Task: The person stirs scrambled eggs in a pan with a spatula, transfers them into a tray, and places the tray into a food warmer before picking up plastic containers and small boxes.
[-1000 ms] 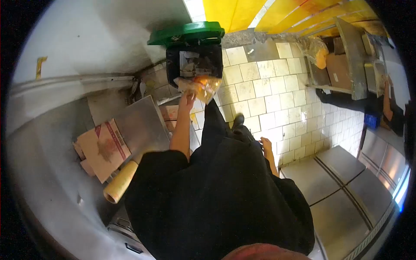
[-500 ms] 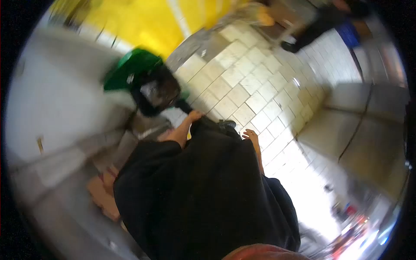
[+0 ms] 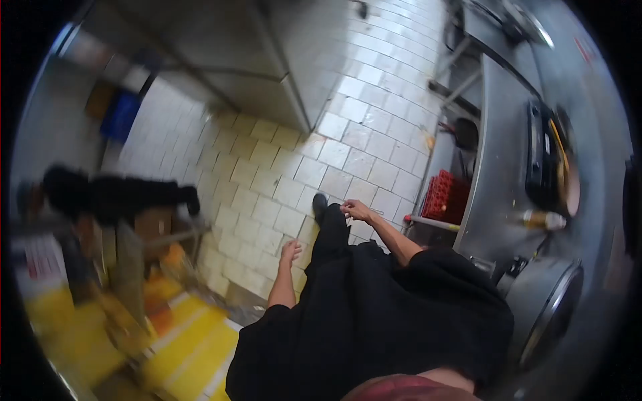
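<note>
My left hand (image 3: 291, 250) hangs over the tiled floor (image 3: 267, 167) with loosely bent fingers and nothing visible in it. Ahead of my dark trousers, close to the knee, is my right hand (image 3: 358, 210), its fingers loosely apart and also without any visible object. The two hands are apart from each other. One dark shoe (image 3: 319, 206) shows on the tiles between them.
A steel worktable (image 3: 495, 113) runs along the right, with a red crate (image 3: 443, 200) below and a large metal pot (image 3: 548, 301) nearer me. Steel cabinets (image 3: 221, 47) stand ahead. At left are a person in dark clothes (image 3: 120, 200) and yellow-topped boxes (image 3: 194, 354).
My view and body have turned to the right. The green and black bags by my left hand have left view, and the worktable has appeared at right. My left hand hangs free of them.
</note>
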{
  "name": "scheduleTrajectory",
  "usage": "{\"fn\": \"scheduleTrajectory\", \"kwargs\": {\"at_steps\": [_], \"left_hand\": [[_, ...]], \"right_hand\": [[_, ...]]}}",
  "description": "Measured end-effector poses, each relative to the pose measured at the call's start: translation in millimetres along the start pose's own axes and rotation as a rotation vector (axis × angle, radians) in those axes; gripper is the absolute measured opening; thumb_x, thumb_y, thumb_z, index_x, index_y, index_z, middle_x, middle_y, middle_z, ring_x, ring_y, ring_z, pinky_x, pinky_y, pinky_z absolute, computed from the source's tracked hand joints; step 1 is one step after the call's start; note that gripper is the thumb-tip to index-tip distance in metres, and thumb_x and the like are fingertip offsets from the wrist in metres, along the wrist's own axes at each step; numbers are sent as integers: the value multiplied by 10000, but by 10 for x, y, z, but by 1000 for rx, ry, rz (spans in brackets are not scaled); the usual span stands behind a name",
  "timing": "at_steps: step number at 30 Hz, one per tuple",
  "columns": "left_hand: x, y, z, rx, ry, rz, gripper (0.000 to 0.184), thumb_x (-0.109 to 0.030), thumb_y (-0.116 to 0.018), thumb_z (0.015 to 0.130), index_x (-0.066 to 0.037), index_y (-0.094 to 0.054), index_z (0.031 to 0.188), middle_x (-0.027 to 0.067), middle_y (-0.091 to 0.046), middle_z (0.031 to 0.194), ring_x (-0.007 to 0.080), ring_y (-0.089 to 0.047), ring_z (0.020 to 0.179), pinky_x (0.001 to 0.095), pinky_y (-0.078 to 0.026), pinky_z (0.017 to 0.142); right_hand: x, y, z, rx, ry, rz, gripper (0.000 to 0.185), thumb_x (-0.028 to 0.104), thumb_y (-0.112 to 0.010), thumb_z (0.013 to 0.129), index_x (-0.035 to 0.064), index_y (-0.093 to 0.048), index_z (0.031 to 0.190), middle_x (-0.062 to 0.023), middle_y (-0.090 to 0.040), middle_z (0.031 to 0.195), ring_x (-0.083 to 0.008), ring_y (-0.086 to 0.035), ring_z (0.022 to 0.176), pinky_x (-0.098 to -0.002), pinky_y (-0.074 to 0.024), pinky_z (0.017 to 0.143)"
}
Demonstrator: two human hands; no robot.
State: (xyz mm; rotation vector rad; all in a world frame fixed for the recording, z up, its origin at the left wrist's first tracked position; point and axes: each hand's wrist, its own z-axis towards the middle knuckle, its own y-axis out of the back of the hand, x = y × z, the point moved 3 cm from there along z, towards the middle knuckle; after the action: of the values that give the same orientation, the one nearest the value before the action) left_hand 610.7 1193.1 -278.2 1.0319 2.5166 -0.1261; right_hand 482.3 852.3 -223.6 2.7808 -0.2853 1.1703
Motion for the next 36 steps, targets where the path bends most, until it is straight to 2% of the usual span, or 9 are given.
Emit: {"fn": "scheduleTrajectory", "kwargs": {"at_steps": [5,8,11,14,17,20,23,30,36], "left_hand": [[-1498,-943,692,258,99,242,553,-520,-500,949,-128,-487,1338,103,-635,1211,206,-637,1043,372,-505,795],[-2388,-1601,1231,582,241,-96,609,-560,-514,940,-70,-520,1302,125,-667,1142,226,-647,1017,410,-520,823],[-3393,-2269,1668,491,227,104,603,-553,-555,906,-42,-602,1221,174,-668,1153,295,-647,1040,435,-499,910],[-4470,-2769,2468,68,-346,1006,571,-526,-607,851,-31,-668,1128,212,-658,1165,348,-635,1064,418,-476,955],[-5795,-3483,2645,228,-502,991,533,-498,-640,808,-14,-693,1024,224,-677,1097,350,-633,1059,399,-470,952],[-6866,-4163,2699,421,-414,664,422,-404,-663,862,-38,-644,1071,156,-692,987,258,-688,872,367,-527,669],[-7768,-4662,2921,488,-519,667,374,-323,-707,861,-54,-628,1108,113,-679,929,204,-685,790,294,-502,584],[-8662,-4620,3797,364,-332,922,392,-400,-600,915,-27,-623,1031,95,-663,865,204,-634,714,336,-469,508],[-9021,-4385,4278,353,-27,708,385,-301,-549,951,1,-637,1174,113,-678,1051,222,-637,848,387,-522,692]], "right_hand": [[-495,1160,-68,-126,-141,126,396,404,-615,923,52,-633,1102,-66,-660,993,-145,-646,844,-302,-505,625],[-1741,1739,199,-41,-393,-159,483,474,-575,880,20,-686,1000,-146,-698,878,-244,-676,842,-376,-518,688],[-1471,2212,-604,-276,-427,48,426,411,-588,858,18,-711,967,-182,-709,953,-303,-675,925,-416,-520,818],[-1048,2559,-673,-520,-550,295,398,401,-595,860,25,-702,936,-163,-692,919,-283,-657,887,-408,-510,787],[-707,2888,-412,-661,-549,469,373,390,-601,861,32,-694,904,-144,-676,885,-264,-639,849,-400,-500,757],[-447,3165,60,-702,-517,581,350,380,-608,862,39,-685,873,-126,-660,851,-244,-621,811,-391,-490,726],[-281,3559,664,-672,-496,628,330,369,-614,863,45,-676,841,-107,-643,817,-225,-603,773,-383,-480,695],[112,5197,1771,-498,-528,478,301,345,-629,865,61,-656,767,-63,-605,738,-180,-562,685,-364,-457,623],[1349,8579,2850,-611,-344,87,297,324,-642,868,75,-639,704,-25,-572,669,-141,-526,609,-347,-437,562]]}}
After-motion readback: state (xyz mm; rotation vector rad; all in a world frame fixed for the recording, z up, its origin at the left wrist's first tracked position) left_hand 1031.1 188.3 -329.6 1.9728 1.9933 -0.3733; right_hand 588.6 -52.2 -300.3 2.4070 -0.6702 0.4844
